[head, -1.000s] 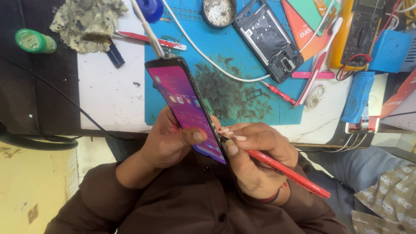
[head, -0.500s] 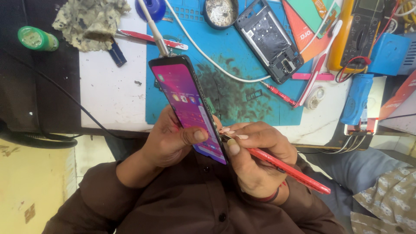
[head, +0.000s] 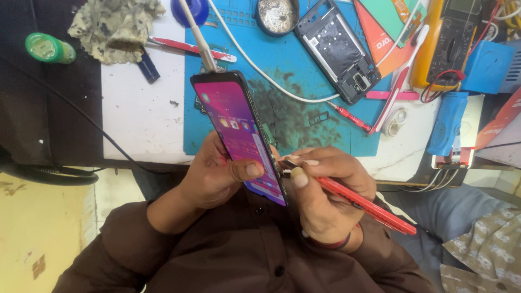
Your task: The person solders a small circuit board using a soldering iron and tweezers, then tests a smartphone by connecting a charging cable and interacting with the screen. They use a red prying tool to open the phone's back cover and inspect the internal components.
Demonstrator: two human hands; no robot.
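Cluttered with repair gear, the white counter [head: 135, 108] carries a blue work mat [head: 304, 130] beneath the hands. Left hand [head: 217, 179] is wrapped around a smartphone [head: 239, 135] held on edge above the lap, thumb pressed on its lit pink screen. Right hand [head: 325, 201] is closed around red-handled tweezers [head: 358, 203], their tip touching the phone's side edge. The phone looks assembled and powered on; the side work seems unfinished. Farther out lie a stripped phone frame [head: 336, 51], a white cable [head: 255, 70], a yellow multimeter [head: 450, 43] and a crumpled cloth [head: 116, 24].
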